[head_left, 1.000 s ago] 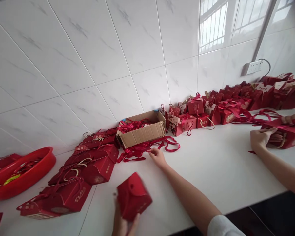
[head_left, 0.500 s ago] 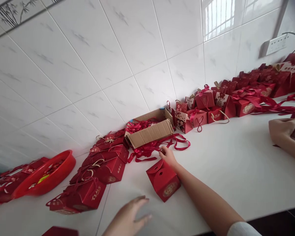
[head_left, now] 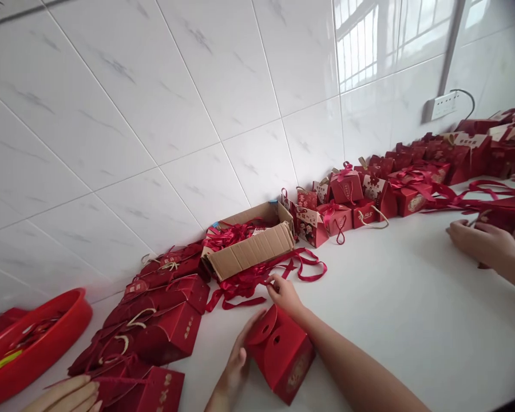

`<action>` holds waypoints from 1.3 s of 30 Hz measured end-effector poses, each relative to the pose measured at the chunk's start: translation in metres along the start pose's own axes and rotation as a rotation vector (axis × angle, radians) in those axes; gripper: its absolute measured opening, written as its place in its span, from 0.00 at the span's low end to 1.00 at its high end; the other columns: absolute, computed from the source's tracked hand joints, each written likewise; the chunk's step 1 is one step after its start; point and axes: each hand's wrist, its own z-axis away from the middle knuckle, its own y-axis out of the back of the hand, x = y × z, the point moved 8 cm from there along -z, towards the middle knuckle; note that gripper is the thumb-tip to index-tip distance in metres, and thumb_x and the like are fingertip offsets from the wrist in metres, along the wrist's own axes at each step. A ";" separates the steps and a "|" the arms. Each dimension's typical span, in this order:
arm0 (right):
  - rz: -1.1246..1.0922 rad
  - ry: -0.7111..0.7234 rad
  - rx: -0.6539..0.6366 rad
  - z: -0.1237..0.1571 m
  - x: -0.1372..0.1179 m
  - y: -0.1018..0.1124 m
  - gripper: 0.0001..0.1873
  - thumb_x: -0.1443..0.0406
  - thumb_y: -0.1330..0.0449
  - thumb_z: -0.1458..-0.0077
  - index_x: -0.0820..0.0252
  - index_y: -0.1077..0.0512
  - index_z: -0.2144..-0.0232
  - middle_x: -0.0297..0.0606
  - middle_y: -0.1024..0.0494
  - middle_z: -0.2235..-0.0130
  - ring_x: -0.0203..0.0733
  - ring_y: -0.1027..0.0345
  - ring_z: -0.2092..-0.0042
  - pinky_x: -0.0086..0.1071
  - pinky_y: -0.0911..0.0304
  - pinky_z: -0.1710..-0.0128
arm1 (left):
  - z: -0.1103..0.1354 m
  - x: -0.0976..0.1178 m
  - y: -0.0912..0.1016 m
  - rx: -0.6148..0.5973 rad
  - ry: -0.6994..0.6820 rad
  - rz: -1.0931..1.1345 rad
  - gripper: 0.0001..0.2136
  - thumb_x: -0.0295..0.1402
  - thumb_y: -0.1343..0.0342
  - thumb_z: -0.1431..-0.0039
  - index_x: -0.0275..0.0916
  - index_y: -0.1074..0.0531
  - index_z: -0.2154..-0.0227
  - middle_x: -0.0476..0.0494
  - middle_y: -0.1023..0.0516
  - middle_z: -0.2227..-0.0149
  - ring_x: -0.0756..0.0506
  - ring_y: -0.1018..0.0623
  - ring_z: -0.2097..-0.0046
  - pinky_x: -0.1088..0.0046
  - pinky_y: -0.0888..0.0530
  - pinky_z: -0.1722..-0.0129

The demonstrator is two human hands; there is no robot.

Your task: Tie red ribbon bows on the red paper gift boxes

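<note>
A small red gift box (head_left: 281,355) with a flap top stands on the white counter (head_left: 412,320) in front of me. My left hand (head_left: 237,361) lies against its left side with the fingers stretched along it, holding nothing. My right hand (head_left: 285,293) is just beyond the box, fingers pinched on a strand of the red ribbon pile (head_left: 257,274). That pile spills out in front of an open cardboard box (head_left: 251,249) which holds more ribbon.
Finished red boxes (head_left: 163,309) lie stacked at the left, and more (head_left: 369,194) line the tiled wall to the right. A red plastic basin (head_left: 34,343) sits far left. Another person's hand (head_left: 66,395) rests bottom left; another's hands (head_left: 483,240) work at the right.
My left hand has come up from the counter's edge to the red box's side. My right hand stays at the ribbons, now pinching a strand. A hand has appeared bottom left.
</note>
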 end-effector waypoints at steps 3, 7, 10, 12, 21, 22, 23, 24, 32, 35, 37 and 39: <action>-0.026 -0.009 -0.008 0.001 0.000 -0.002 0.09 0.67 0.48 0.51 0.58 0.34 0.64 0.24 0.41 0.82 0.35 0.45 0.79 0.27 0.54 0.76 | 0.004 0.007 -0.015 -0.153 0.047 -0.102 0.30 0.62 0.43 0.63 0.64 0.30 0.53 0.51 0.25 0.51 0.31 0.34 0.41 0.53 0.30 0.46; -0.113 -0.043 0.006 0.002 0.003 -0.002 0.10 0.67 0.47 0.52 0.57 0.38 0.63 0.23 0.40 0.83 0.35 0.47 0.79 0.27 0.56 0.77 | 0.000 0.015 -0.022 -0.126 0.072 -0.081 0.35 0.62 0.42 0.68 0.65 0.33 0.50 0.52 0.26 0.49 0.30 0.33 0.42 0.53 0.29 0.47; -0.215 -0.087 0.031 0.002 0.007 -0.001 0.09 0.66 0.46 0.53 0.55 0.42 0.68 0.23 0.38 0.81 0.34 0.45 0.79 0.27 0.52 0.76 | -0.001 0.025 -0.018 -0.037 0.062 -0.075 0.26 0.56 0.44 0.58 0.62 0.31 0.52 0.52 0.24 0.51 0.32 0.32 0.42 0.54 0.28 0.48; -0.289 -0.118 0.033 0.003 0.008 0.000 0.09 0.65 0.45 0.55 0.55 0.44 0.71 0.24 0.38 0.79 0.34 0.43 0.78 0.27 0.49 0.75 | -0.001 0.029 -0.010 0.055 0.058 -0.082 0.23 0.51 0.45 0.54 0.59 0.29 0.52 0.51 0.24 0.52 0.32 0.31 0.43 0.54 0.28 0.47; -0.586 -0.196 0.108 -0.024 -0.039 0.046 0.10 0.60 0.42 0.54 0.59 0.36 0.69 0.33 0.26 0.72 0.35 0.34 0.76 0.29 0.39 0.75 | -0.001 0.011 0.042 0.498 -0.075 -0.066 0.26 0.43 0.43 0.47 0.41 0.35 0.45 0.38 0.30 0.45 0.35 0.32 0.43 0.57 0.32 0.44; -0.615 -0.170 0.123 -0.029 -0.054 0.058 0.10 0.61 0.43 0.54 0.58 0.34 0.68 0.35 0.24 0.69 0.37 0.31 0.73 0.30 0.36 0.72 | -0.001 0.008 0.044 0.515 -0.094 -0.098 0.29 0.44 0.43 0.47 0.39 0.38 0.43 0.36 0.33 0.43 0.35 0.33 0.41 0.57 0.34 0.43; -0.662 -0.128 0.134 -0.034 -0.072 0.071 0.12 0.62 0.43 0.54 0.58 0.33 0.65 0.37 0.23 0.65 0.39 0.28 0.68 0.33 0.34 0.69 | 0.000 0.005 0.045 0.522 -0.106 -0.137 0.30 0.43 0.43 0.46 0.39 0.41 0.42 0.35 0.36 0.41 0.35 0.35 0.40 0.57 0.35 0.42; -0.764 -0.055 0.141 -0.037 -0.092 0.084 0.14 0.64 0.42 0.55 0.58 0.31 0.63 0.39 0.22 0.61 0.43 0.27 0.64 0.36 0.32 0.65 | 0.001 0.003 0.045 0.528 -0.110 -0.173 0.31 0.43 0.43 0.46 0.40 0.43 0.41 0.35 0.38 0.40 0.36 0.37 0.39 0.57 0.36 0.42; -0.444 0.446 0.322 0.012 -0.213 0.146 0.07 0.66 0.39 0.45 0.55 0.28 0.62 0.38 0.22 0.62 0.43 0.26 0.61 0.36 0.30 0.65 | 0.011 0.032 0.045 0.614 -0.243 -0.450 0.32 0.49 0.46 0.47 0.43 0.46 0.41 0.37 0.35 0.51 0.38 0.31 0.49 0.57 0.31 0.52; -0.147 0.360 0.249 0.014 -0.220 0.132 0.09 0.60 0.41 0.43 0.59 0.29 0.70 0.37 0.27 0.72 0.39 0.32 0.70 0.30 0.36 0.73 | 0.009 0.091 0.052 0.721 -0.327 -0.493 0.19 0.46 0.55 0.39 0.42 0.38 0.50 0.38 0.34 0.49 0.40 0.32 0.48 0.58 0.33 0.49; 0.038 0.262 0.071 0.009 -0.214 0.114 0.18 0.56 0.44 0.42 0.60 0.36 0.79 0.32 0.37 0.80 0.32 0.44 0.77 0.27 0.46 0.80 | -0.001 0.127 0.048 0.577 -0.214 -0.575 0.15 0.44 0.51 0.40 0.42 0.33 0.55 0.40 0.29 0.54 0.41 0.29 0.50 0.61 0.32 0.49; 0.164 0.168 -0.159 0.006 -0.203 0.093 0.24 0.53 0.48 0.40 0.59 0.46 0.83 0.28 0.48 0.82 0.29 0.56 0.79 0.27 0.57 0.82 | -0.005 0.151 0.039 0.330 -0.088 -0.674 0.15 0.43 0.49 0.41 0.45 0.31 0.54 0.42 0.26 0.54 0.41 0.27 0.51 0.64 0.29 0.51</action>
